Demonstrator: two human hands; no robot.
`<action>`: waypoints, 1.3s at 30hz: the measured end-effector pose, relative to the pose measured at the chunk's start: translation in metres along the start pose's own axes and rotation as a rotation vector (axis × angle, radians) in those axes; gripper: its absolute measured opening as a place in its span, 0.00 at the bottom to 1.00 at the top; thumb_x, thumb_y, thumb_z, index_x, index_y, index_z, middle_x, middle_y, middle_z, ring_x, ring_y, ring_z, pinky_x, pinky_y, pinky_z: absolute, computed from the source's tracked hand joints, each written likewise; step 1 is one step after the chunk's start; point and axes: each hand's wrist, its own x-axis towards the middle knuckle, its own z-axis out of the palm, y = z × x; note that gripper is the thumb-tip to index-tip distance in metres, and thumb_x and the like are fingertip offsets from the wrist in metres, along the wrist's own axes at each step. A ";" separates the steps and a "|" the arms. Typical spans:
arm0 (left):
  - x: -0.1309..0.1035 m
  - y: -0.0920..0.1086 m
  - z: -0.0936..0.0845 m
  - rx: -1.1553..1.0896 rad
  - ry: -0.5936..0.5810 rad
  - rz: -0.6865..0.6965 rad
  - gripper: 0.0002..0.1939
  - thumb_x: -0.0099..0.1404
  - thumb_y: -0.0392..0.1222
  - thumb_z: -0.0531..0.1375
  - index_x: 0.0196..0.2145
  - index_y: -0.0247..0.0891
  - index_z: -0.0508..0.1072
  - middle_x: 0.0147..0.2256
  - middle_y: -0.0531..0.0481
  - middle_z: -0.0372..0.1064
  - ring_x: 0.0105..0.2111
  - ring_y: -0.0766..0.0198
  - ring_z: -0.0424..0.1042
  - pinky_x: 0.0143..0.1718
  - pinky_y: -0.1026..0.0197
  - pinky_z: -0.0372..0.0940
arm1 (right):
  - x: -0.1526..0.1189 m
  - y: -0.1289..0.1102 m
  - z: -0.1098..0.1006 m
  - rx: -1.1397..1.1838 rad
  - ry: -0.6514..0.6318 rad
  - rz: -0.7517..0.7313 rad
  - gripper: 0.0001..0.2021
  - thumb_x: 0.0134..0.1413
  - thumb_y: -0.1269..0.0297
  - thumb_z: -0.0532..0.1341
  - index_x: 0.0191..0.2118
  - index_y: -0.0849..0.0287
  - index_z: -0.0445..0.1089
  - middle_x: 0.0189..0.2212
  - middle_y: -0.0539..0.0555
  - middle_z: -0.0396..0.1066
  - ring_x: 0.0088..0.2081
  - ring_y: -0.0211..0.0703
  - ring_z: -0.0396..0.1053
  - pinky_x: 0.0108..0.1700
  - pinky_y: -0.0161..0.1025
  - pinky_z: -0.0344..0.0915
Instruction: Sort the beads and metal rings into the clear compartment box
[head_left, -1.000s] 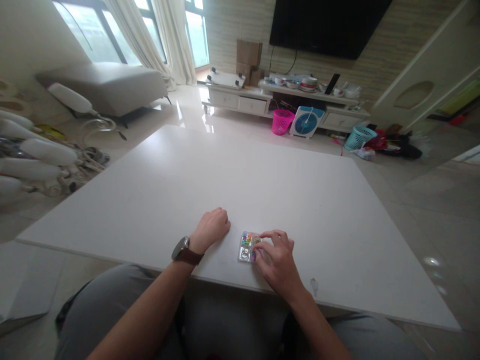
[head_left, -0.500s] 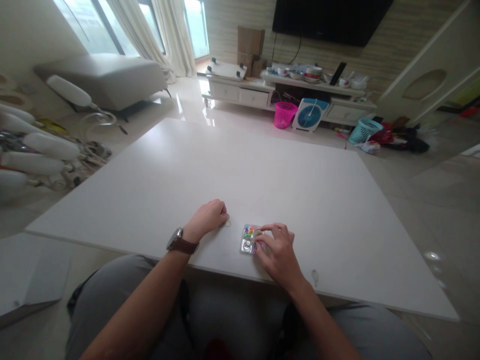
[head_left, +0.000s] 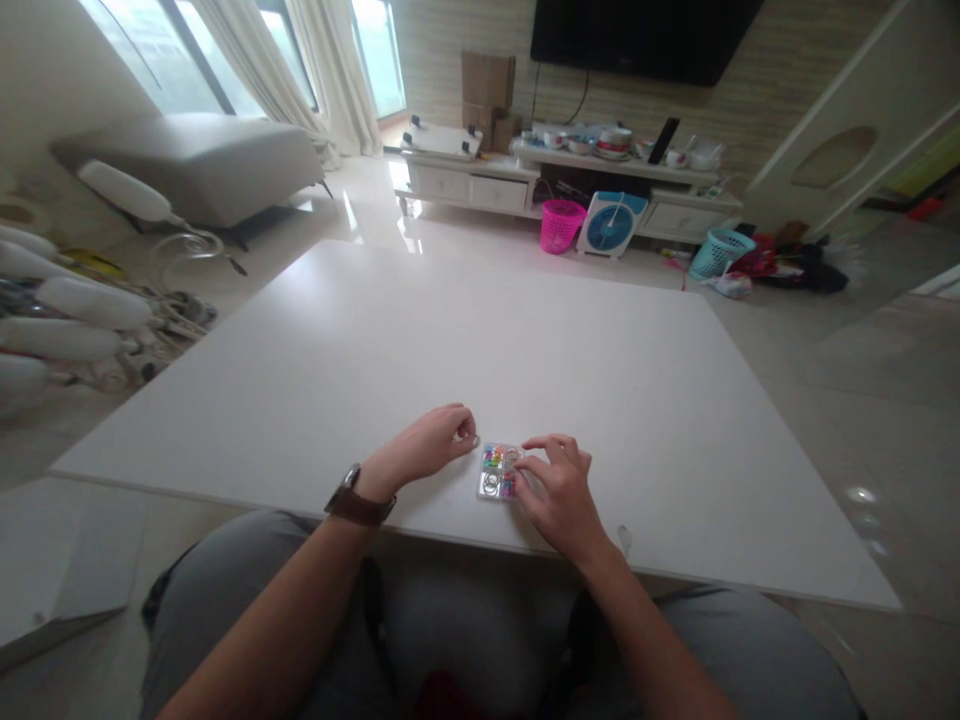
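My left hand (head_left: 439, 440) has slid right across the table (head_left: 360, 350) over the last second: it was resting as a loose fist well to the left of the little clear box (head_left: 500, 471), then a small ring showed on the tabletop just past its knuckles, and now the hand sits right beside the box's left edge with its fingertips curled together near the box's upper left corner. I cannot tell whether those fingertips are pinching the ring; it no longer shows on the table, so I judge it is under or between my fingers, but it is too small to be sure. My right hand (head_left: 559, 490) has hardly moved: it stays on the box's right side, fingers spread and bent, thumb and forefinger touching the far right corner of the box, steadying it rather than closing round it. The box itself lies flat near the table's near edge, between my two hands, with bright coloured bits in some compartments and what look like metal rings in the nearer ones; I cannot make out whether its lid is open. So the change amounts to my left hand closing in on the box while the right holds it in place. My watch (head_left: 358, 497) is on the left wrist. Beyond the table lie a sofa (head_left: 195, 165), a pink basket (head_left: 561, 225) and a fan (head_left: 609, 224).
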 end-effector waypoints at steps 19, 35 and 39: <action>-0.026 0.040 0.016 0.065 0.020 0.233 0.08 0.68 0.42 0.57 0.42 0.40 0.73 0.39 0.48 0.71 0.41 0.60 0.69 0.46 0.59 0.62 | -0.004 -0.005 0.003 0.079 0.049 -0.060 0.09 0.62 0.67 0.57 0.45 0.54 0.72 0.44 0.56 0.71 0.49 0.50 0.64 0.49 0.49 0.56; -0.021 0.045 0.073 0.390 0.005 0.448 0.36 0.64 0.56 0.58 0.62 0.29 0.60 0.66 0.38 0.54 0.68 0.51 0.46 0.69 0.46 0.38 | -0.036 -0.104 0.040 0.339 -0.157 -0.272 0.28 0.58 0.52 0.62 0.60 0.59 0.60 0.53 0.58 0.73 0.56 0.51 0.67 0.55 0.46 0.53; -0.022 0.049 0.069 0.407 -0.011 0.441 0.35 0.65 0.56 0.57 0.61 0.30 0.60 0.66 0.37 0.54 0.68 0.50 0.46 0.69 0.46 0.37 | -0.037 -0.101 0.038 0.384 -0.160 -0.245 0.26 0.58 0.57 0.63 0.59 0.58 0.60 0.53 0.58 0.73 0.56 0.50 0.67 0.56 0.46 0.51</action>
